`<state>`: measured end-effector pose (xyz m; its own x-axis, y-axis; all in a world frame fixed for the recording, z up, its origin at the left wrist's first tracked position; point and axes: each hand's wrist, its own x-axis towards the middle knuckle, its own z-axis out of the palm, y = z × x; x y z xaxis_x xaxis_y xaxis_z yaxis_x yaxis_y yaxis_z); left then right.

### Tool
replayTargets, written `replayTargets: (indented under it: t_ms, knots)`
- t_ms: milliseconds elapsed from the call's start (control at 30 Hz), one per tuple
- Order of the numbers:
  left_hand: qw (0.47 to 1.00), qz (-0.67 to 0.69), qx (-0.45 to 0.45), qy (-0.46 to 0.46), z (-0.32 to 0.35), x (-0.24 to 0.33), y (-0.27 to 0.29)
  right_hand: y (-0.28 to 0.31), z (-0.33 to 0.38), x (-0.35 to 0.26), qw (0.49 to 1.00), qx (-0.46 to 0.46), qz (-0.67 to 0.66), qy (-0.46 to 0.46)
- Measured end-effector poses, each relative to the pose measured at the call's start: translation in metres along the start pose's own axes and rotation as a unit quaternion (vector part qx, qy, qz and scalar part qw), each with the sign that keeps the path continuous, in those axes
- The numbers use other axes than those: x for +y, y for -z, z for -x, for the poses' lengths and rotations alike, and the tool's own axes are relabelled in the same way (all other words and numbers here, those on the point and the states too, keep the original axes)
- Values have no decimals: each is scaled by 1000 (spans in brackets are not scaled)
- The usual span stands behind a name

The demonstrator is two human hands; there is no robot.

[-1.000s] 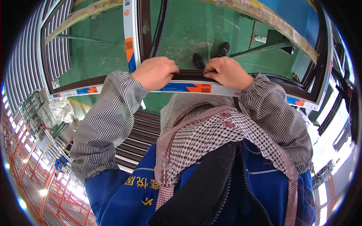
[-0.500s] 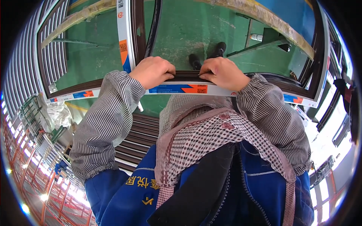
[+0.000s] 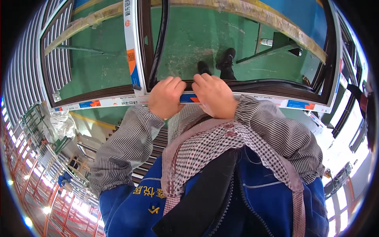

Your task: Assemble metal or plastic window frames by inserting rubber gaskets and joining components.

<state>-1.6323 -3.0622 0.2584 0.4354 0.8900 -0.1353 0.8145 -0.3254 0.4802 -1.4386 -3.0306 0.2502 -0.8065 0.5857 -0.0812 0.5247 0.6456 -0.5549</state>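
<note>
A large brown window frame with white, blue and orange protective film lies in front of me. Along its inner edge runs a loose black rubber seal strip, which curves up beside the upright bar. My left hand is closed at the near rail, close to the corner by that bar. Just to its right, my right hand is also closed on the rail, knuckles up. Both sets of fingers press at the strip on the inner edge; the fingertips are largely hidden under the hands.
Taped support beams pass beneath the frame over a green floor. A white bottle-like cylinder is near the right beam leg. Stacked long profiles fill the far left. Two black shoes show through the opening.
Both hands have drawn closer together and tipped their knuckles up. The left hand has shifted slightly right and down, the right hand to the left. One shoe has moved.
</note>
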Motion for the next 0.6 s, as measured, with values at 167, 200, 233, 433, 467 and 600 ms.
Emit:
replayTargets:
  t_ms: [167, 200, 233, 433, 467, 600]
  knots:
    - [999, -20, -17, -34, 2, -2, -2, 2, 0, 5, 1000, 4, -8, 28]
    - [999, -20, -13, -39, 1, 1, -1, 6, 5, 6, 999, 14, -26, 11]
    - [1000, -8, -21, -4, 0, 5, 1, 10, 9, 10, 999, 25, -42, -6]
    - [998, 53, -21, 10, -36, 53, -14, 42, 66, 51, 998, -15, 4, -61]
    - [996, 65, -54, 2, -41, 56, -20, 44, 67, 52, 999, -10, 9, -42]
    - [995, 61, -50, -69, -43, 51, -25, 50, 68, 53, 999, -43, -3, -20]
